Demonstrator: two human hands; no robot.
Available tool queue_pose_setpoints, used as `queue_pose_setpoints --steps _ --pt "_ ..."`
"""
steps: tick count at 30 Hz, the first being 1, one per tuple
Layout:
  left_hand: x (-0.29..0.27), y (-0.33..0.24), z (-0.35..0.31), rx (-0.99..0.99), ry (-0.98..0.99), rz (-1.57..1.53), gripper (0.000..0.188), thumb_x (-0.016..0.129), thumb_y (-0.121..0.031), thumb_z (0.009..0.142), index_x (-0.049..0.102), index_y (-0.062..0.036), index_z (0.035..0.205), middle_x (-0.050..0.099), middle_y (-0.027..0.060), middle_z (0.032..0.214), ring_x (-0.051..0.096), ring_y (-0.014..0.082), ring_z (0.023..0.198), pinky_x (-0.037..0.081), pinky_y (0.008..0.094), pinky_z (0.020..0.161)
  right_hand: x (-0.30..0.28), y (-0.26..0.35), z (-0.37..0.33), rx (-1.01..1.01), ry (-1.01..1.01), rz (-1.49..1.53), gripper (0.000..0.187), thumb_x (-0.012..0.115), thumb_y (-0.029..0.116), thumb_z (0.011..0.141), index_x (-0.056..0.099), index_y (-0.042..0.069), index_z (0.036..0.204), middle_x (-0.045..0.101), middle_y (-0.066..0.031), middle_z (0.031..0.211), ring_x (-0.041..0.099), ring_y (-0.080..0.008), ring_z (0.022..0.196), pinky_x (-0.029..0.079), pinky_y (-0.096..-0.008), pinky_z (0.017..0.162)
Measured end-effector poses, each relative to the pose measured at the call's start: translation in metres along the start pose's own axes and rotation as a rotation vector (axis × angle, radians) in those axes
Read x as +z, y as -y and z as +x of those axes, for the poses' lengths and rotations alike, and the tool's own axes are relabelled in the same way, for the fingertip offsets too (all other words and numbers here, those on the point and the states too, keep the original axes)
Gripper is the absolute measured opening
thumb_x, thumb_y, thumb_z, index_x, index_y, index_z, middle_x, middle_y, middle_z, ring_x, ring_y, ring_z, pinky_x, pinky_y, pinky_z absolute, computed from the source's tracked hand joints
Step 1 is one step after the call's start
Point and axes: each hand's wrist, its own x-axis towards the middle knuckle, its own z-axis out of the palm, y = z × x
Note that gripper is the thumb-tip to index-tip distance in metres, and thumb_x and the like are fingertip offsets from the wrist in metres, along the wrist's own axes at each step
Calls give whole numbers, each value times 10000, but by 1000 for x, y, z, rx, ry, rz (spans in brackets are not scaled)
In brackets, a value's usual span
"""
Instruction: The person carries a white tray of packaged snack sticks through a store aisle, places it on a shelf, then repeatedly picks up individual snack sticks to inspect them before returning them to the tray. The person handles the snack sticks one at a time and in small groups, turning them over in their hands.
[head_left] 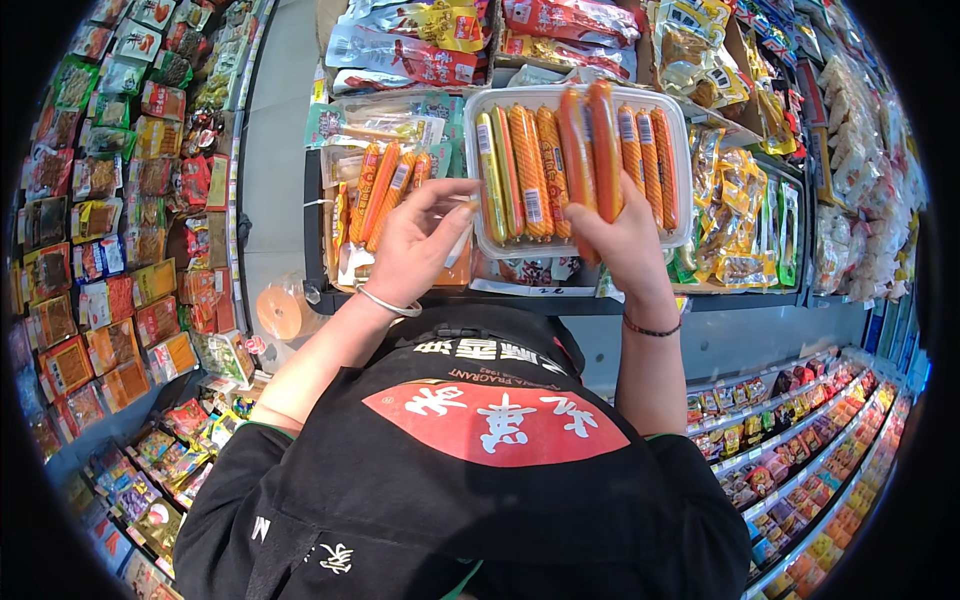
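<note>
A clear plastic tub [580, 94] holds a row of wrapped sausages [532, 170], mostly orange, with yellow-green ones at its left end. Over the tub, my right hand [622, 232] is closed on two reddish-brown wrapped sausages [606, 150], gripping them near their lower ends. My left hand [425, 238] is beside the tub's left wall, thumb and fingers apart with nothing between them. Whether its fingertips touch the tub I cannot tell. Just left of that hand, more orange wrapped sausages [376, 195] stand in a display compartment.
Bags of red and yellow packaged snacks [410, 50] fill boxes behind the tub. Yellow packets [735, 210] lie to its right. A rack of hanging packets [100, 260] runs along the left, and tiered shelves [800, 470] at lower right. A round tan object [284, 310] sits at left.
</note>
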Motion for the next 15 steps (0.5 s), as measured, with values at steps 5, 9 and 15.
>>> queue_pose_setpoints --steps 5,9,15 --pt "24 -48 6 -122 27 -250 421 610 -282 1022 541 -1 1328 644 47 1037 621 82 841 510 239 687 32 24 -20 6 304 91 607 750 109 860 468 -19 1381 639 -57 1061 594 -48 742 486 -215 594" --pt "17 -55 1 -126 28 -354 403 584 -279 1035 530 -23 1340 635 17 961 596 74 739 460 230 607 47 21 -25 57 372 293 610 751 132 884 452 -20 1394 651 -62 1067 601 -65 736 486 -218 601" --pt "5 -54 -4 -88 -66 -456 468 583 -324 1026 504 -24 1377 643 40 1077 608 89 878 461 237 705 43 6 -28 139 426 408 536 739 172 906 478 -12 1337 653 -73 989 629 -108 767 516 -248 635"
